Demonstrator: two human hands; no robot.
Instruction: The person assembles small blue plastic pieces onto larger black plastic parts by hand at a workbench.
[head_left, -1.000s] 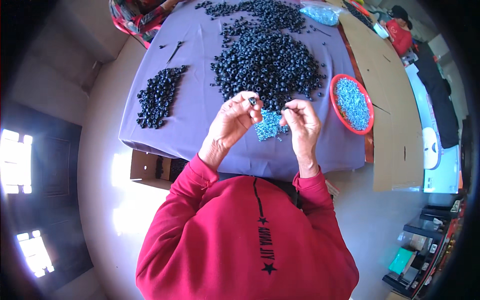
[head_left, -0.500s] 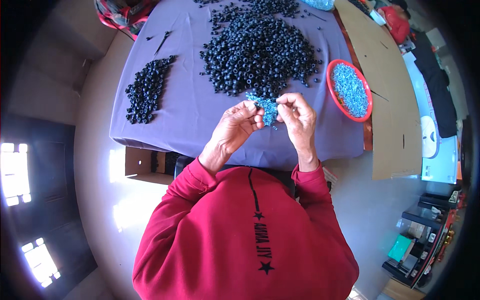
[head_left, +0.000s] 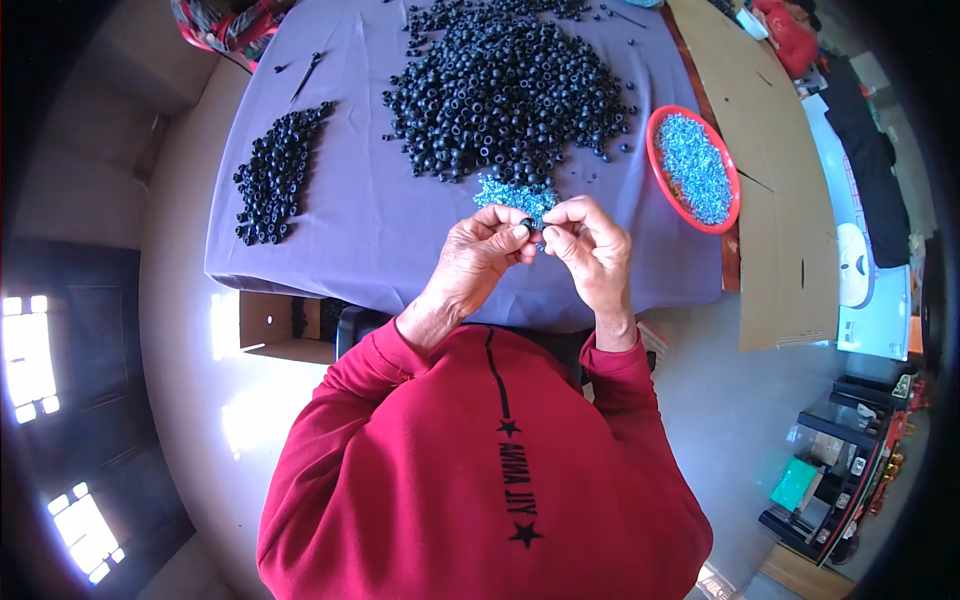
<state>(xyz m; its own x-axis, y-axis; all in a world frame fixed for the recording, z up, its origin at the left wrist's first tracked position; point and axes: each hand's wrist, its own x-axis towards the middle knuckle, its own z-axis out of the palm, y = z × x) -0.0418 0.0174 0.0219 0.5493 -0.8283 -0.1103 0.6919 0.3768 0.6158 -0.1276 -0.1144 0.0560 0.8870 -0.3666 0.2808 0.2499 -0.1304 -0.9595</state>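
My left hand [head_left: 468, 256] pinches a small round black hollow piece [head_left: 527, 224] between thumb and fingertips. Against it, the fingertips of my right hand [head_left: 598, 256] are pressed together; what they hold, if anything, is too small to make out. Just beyond both hands lies a small heap of tiny light-blue pieces [head_left: 507, 192] on the purple cloth [head_left: 380, 235]. Behind that heap rises a big pile of similar black pieces [head_left: 505, 95]. A smaller group of black pieces [head_left: 278, 180] sits to the left.
At the right, a red dish [head_left: 655, 158] holds many tiny blue pieces [head_left: 695, 168]. A thin dark pointed tool [head_left: 307, 76] lies at the far left. Flattened cardboard [head_left: 785, 230] borders the table's right side. An open box [head_left: 285, 345] is below the front edge. A person in red [head_left: 787, 38] is far right.
My right hand's fingertips have come together with my left hand's, meeting at the black piece. The whole view has shifted a little.
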